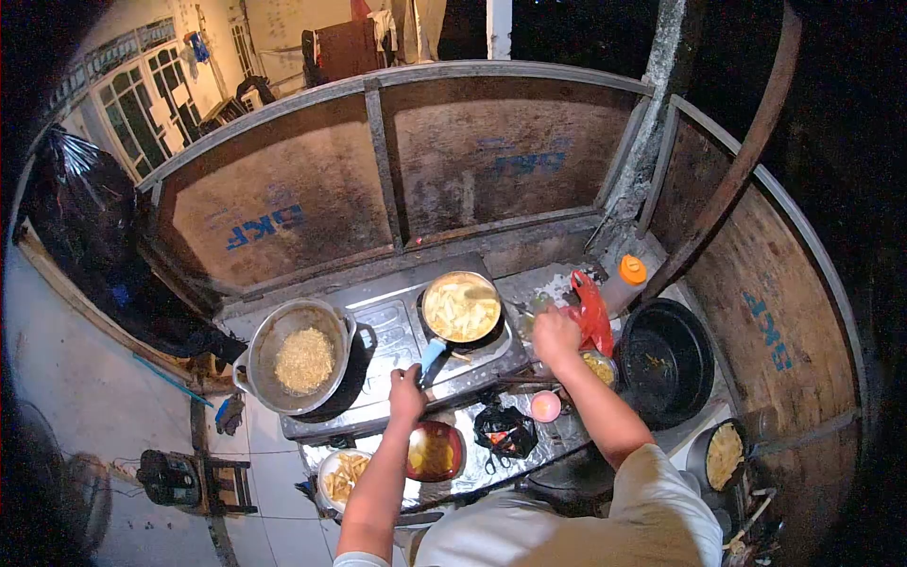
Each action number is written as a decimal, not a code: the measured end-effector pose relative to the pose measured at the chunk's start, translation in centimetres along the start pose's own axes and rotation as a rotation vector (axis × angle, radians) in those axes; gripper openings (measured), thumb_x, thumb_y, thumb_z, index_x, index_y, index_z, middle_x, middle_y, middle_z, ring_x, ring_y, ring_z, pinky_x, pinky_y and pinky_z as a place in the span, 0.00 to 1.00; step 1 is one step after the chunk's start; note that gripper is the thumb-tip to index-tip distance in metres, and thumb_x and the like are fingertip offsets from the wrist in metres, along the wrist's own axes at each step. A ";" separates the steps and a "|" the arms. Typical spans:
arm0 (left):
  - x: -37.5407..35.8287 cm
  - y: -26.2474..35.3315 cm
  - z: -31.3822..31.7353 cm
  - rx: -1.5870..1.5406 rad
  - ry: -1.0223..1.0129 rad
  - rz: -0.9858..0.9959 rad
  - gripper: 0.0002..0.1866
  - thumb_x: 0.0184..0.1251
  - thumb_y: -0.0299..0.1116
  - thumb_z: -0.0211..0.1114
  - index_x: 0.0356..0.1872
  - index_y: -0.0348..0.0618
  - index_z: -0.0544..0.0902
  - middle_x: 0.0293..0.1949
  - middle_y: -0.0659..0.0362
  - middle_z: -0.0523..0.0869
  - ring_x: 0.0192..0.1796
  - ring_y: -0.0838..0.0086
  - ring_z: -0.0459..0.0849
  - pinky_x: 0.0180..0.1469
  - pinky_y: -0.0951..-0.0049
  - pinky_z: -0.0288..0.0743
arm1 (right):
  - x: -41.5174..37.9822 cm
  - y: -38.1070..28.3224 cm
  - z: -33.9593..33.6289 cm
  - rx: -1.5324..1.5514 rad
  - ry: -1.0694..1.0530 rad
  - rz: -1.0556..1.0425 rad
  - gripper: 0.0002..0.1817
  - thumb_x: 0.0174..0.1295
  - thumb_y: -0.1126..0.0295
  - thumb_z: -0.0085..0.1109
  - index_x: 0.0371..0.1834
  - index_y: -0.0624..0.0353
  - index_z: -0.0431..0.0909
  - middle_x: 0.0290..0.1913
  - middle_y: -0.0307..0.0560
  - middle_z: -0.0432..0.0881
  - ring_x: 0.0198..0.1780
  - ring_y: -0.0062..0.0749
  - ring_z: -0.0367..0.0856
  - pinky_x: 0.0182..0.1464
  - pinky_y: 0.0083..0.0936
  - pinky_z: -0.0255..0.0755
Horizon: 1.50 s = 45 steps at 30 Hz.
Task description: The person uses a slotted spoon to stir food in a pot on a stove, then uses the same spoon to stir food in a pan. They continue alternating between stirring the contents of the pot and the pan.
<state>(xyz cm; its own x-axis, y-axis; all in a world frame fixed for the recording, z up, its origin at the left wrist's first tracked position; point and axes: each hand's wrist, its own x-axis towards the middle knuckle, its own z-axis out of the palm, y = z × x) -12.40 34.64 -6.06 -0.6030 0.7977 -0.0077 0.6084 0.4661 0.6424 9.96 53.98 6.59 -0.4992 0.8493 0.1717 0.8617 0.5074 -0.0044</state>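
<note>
My left hand (406, 392) is closed around the blue handle (433, 357) of a frying pan (422, 317) on the stove (378, 326). Pale, flat pieces of food (460, 310) fill the pan. My right hand (556, 335) is closed on the handle of what looks like a spatula (484, 294), its blurred head reaching over the food from the right. Just beyond that hand lies a red plastic bag (592, 312), and below it a bowl of yellowish food (599, 367) is partly covered by my forearm.
A large pot (255, 373) with pale golden crumbly contents stands on the stove's left. Around the front are a white bowl of fried pieces (345, 475), a red plate (453, 454), a pink cup (545, 406) and a black bag (505, 430). On the right are a black basin (666, 326) and orange-capped bottle (627, 282).
</note>
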 end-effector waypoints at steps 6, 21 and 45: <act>-0.2 0.1 0.0 0.018 -0.019 -0.011 0.29 0.47 0.20 0.63 0.56 0.50 0.75 0.50 0.44 0.71 0.48 0.49 0.78 0.50 0.59 0.75 | -0.9 0.0 -1.6 0.010 -0.001 -0.006 0.09 0.54 0.70 0.52 0.26 0.58 0.83 0.36 0.56 0.83 0.33 0.46 0.85 0.33 0.37 0.79; -0.2 0.8 -0.6 0.020 -0.048 -0.038 0.29 0.48 0.20 0.62 0.56 0.49 0.76 0.50 0.45 0.72 0.48 0.51 0.78 0.51 0.60 0.74 | 1.3 -2.6 1.0 -0.051 0.244 -0.279 0.10 0.54 0.69 0.51 0.34 0.53 0.82 0.35 0.45 0.79 0.42 0.39 0.78 0.43 0.39 0.70; -0.1 -0.3 -0.1 0.033 -0.023 0.002 0.31 0.44 0.21 0.66 0.57 0.49 0.75 0.51 0.46 0.71 0.48 0.51 0.78 0.50 0.61 0.75 | 1.9 0.2 -0.6 -0.012 0.230 -0.171 0.11 0.53 0.69 0.51 0.35 0.54 0.83 0.33 0.50 0.80 0.37 0.43 0.81 0.37 0.41 0.74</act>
<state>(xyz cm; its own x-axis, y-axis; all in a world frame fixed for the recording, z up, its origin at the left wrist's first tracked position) -12.58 34.42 -6.12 -0.5895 0.8074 -0.0244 0.6268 0.4763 0.6167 9.20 55.62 7.47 -0.6050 0.6953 0.3879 0.7683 0.6376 0.0553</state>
